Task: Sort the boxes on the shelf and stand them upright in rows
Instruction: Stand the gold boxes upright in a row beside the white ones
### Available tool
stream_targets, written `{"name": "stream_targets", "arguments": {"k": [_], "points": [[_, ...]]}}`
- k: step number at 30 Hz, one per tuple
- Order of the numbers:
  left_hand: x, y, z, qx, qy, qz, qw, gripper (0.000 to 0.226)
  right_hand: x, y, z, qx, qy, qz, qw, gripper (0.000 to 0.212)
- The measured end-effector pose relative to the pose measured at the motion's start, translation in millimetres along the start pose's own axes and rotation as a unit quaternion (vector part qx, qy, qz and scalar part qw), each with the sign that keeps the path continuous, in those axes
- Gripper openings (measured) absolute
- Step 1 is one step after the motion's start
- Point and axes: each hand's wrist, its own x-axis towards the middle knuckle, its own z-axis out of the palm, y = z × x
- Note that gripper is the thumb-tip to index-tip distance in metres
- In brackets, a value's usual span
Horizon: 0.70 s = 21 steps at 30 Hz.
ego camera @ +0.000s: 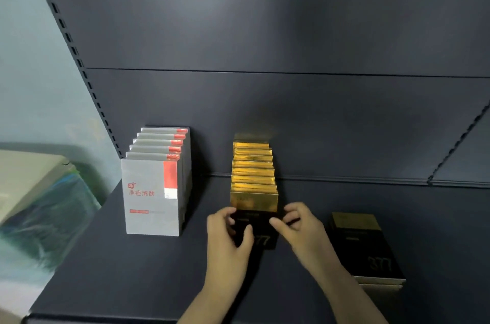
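Both hands are on the front black-and-gold box, which stands upright at the head of the gold row mid-shelf. Left hand pinches its left edge, right hand pinches the right. White-and-red boxes stand in a row to the left; a flat stack of black boxes lies right on the dark shelf.

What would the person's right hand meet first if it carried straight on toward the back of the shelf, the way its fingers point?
Probably the black-and-gold front box its fingers already pinch, with the gold row standing right behind it. The right hand sits at that box's right edge; depth is unclear.
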Motion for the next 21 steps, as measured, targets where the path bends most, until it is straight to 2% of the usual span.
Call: {"name": "stream_targets", "arguments": {"k": [2, 4, 6, 8, 10, 11, 12, 14, 15, 18, 21], "points": [[-8.5, 9.5, 12.9, -0.009, -0.055, 0.04, 0.998, 0.042, 1.6, 3.4, -26.3, -0.005, 0.051, 0.002, 0.999, 0.032], [-17.4, 20.0, 28.3, -0.019, -0.151, 0.052, 0.987, 0.037, 0.3, 8.1, -60.2, -0.035, 0.099, 0.013, 0.994, 0.029], [-25.6, 27.7, 47.3, -0.02, -0.247, 0.04, 0.968, 0.035, -2.6, 21.6, -93.6, -0.065, 0.125, 0.051, 0.989, 0.036], [-32.5, 31.9, 69.7, -0.009, -0.303, 0.003, 0.953, 0.031, -6.9, 45.3, -121.0, -0.138, 0.125, 0.114, 0.976, 0.059], [-35.2, 33.0, 90.2, -0.004, -0.334, -0.066, 0.94, 0.031, -4.6, 80.2, -134.4, -0.201, 0.072, 0.166, 0.963, 0.091], [-36.5, 35.1, 99.9, -0.011, -0.35, -0.109, 0.93, 0.036, -7.6, 90.3, -136.1, -0.187, 0.04, 0.191, 0.963, 0.096], [-36.9, 36.1, 108.3, -0.019, -0.363, -0.143, 0.92, 0.042, -14.0, 90.7, -134.4, -0.153, 0.013, 0.203, 0.967, 0.085], [-35.8, 39.6, 120.1, -0.023, -0.377, -0.17, 0.91, 0.042, -25.4, 85.3, -128.8, -0.104, -0.005, 0.201, 0.974, 0.038], [-34.5, 40.8, 124.3, -0.027, -0.376, -0.172, 0.91, 0.039, -27.1, 87.7, -126.3, -0.092, 0.003, 0.197, 0.976, 0.025], [-31.6, 39.8, 129.2, -0.045, -0.37, -0.181, 0.91, 0.047, -31.5, 90.2, -125.2, -0.067, 0.033, 0.197, 0.977, 0.024], [-33.6, 39.4, 128.3, -0.066, -0.369, -0.183, 0.909, 0.04, -35.8, 91.5, -127.9, -0.036, 0.055, 0.193, 0.979, 0.019]]}}
